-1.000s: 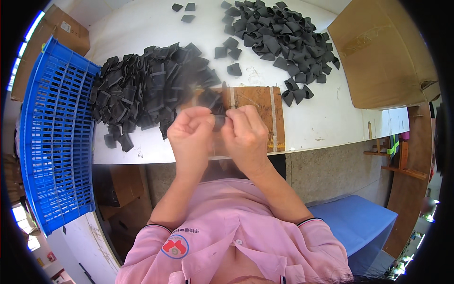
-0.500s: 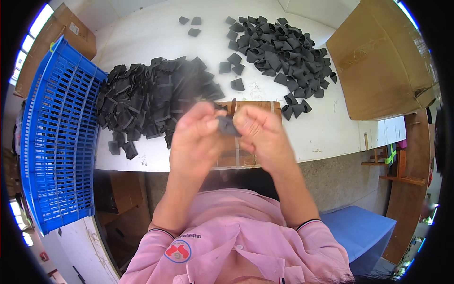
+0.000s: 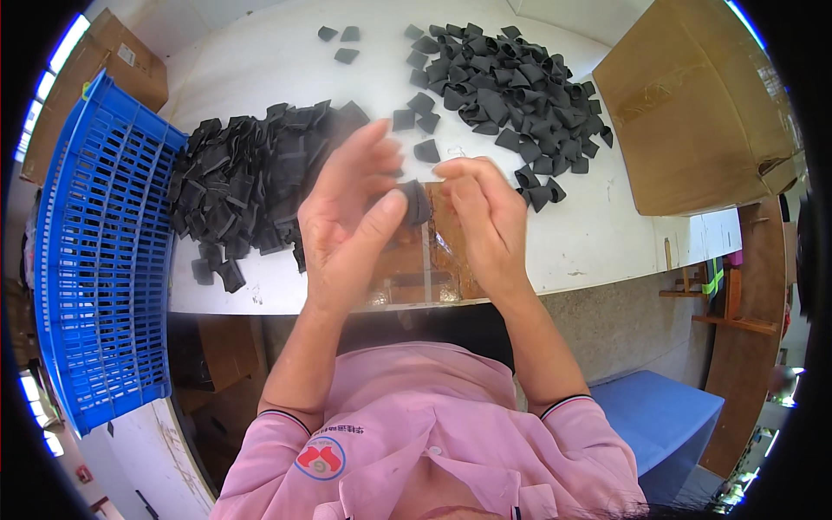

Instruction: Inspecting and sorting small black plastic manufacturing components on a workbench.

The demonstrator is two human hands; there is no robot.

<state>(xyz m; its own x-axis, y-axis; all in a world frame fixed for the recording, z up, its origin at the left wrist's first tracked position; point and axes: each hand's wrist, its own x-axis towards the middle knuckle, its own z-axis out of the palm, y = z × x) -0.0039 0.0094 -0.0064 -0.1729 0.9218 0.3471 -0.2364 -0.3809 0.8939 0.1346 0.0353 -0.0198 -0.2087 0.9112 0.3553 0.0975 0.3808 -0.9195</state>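
Note:
A small dark grey fabric piece (image 3: 416, 204), apparently folded or tubular, stands just above a brown board (image 3: 403, 269) at the table's front. My left hand (image 3: 342, 221) is open to its left, fingers spread and raised, thumb tip at the edge of the piece. My right hand (image 3: 490, 221) is on the other side, its index finger stretched toward the piece and the other fingers loosely bent; I see nothing in it. What supports the piece is hidden. Behind my left hand lies a large heap of flat dark fabric pieces (image 3: 234, 173).
A second heap of curled dark pieces (image 3: 520, 95) lies at the far right, with several loose ones beside it. A blue plastic crate (image 3: 108, 251) stands left, a large cardboard box (image 3: 693, 113) right. A blue stool (image 3: 654, 416) is below the table (image 3: 589, 247).
Both hands were closed together on the dark piece. Now they have parted: the left fingers have opened and lifted, and the right hand has drawn slightly off the piece.

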